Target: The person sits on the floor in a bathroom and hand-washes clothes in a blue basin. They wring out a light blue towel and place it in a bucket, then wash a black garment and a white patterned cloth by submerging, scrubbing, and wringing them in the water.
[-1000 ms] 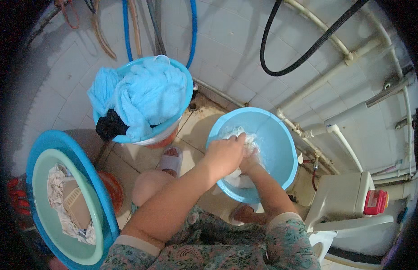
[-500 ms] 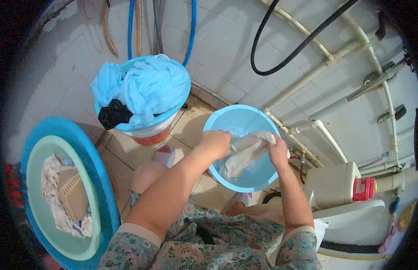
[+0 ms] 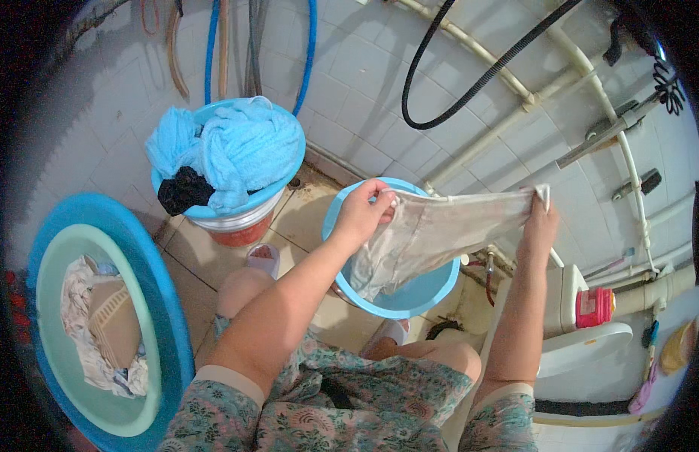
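A thin off-white garment point(image 3: 447, 230) is stretched out sideways between my two hands; it looks wet, and its exact kind does not show. My left hand point(image 3: 361, 217) pinches its upper left corner, while my right hand point(image 3: 542, 224) grips the upper right end, out beyond the rim. Under the cloth, a light blue basin point(image 3: 421, 300) stands between my feet and the wall. The garment's lower left part hangs over that basin and hides much of its inside.
At far left, a bucket topped by a blue basin point(image 3: 290, 167) holds a light blue towel point(image 3: 251, 154) and a black cloth point(image 3: 185, 191). Near left, a pale green basin point(image 3: 136, 301) with clothes sits inside a larger blue tub point(image 3: 169, 301). A toilet point(image 3: 586, 346) is at right; pipes point(image 3: 470, 162) line the wall.
The garment was bunched low in the basin; now it is raised and spread wide. My right hand has moved up and right, my left hand slightly up. The view has shifted a little.
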{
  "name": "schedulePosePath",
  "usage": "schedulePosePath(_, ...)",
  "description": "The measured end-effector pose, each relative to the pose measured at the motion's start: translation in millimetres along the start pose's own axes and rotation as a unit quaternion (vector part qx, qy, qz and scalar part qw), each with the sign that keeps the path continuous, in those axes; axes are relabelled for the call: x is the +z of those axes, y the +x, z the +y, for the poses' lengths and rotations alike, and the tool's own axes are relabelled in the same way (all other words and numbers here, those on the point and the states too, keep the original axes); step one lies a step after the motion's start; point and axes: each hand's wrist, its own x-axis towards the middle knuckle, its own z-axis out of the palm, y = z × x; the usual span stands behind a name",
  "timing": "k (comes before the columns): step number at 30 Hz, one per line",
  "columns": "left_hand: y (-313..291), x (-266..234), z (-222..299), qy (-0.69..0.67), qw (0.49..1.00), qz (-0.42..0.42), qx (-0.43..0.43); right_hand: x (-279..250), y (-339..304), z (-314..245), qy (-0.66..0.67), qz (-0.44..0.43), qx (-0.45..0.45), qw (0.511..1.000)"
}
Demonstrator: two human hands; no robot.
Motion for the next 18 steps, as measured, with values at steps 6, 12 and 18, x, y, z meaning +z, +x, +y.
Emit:
schedulePosePath(6, 5.3, -14.9, -9.1, 0.189, 0.98, -0.045, 0.05, 81.0, -43.2, 98.7, -0.031, -0.113, 0.017, 0.993)
schedulePosePath(12, -8.9, -20.6, 4.2, 0.453, 0.89, 0.011, 0.048, 185.8, -146.2, 157.5, -0.267, -0.592, -0.032, 0.759)
schedulePosePath(18, -18.9, -17.0, 7.4, 0.539, 0.842, -0.025, 0.026, 219.7, -183.3, 189.6, -0.451, -0.586, -0.041, 0.672)
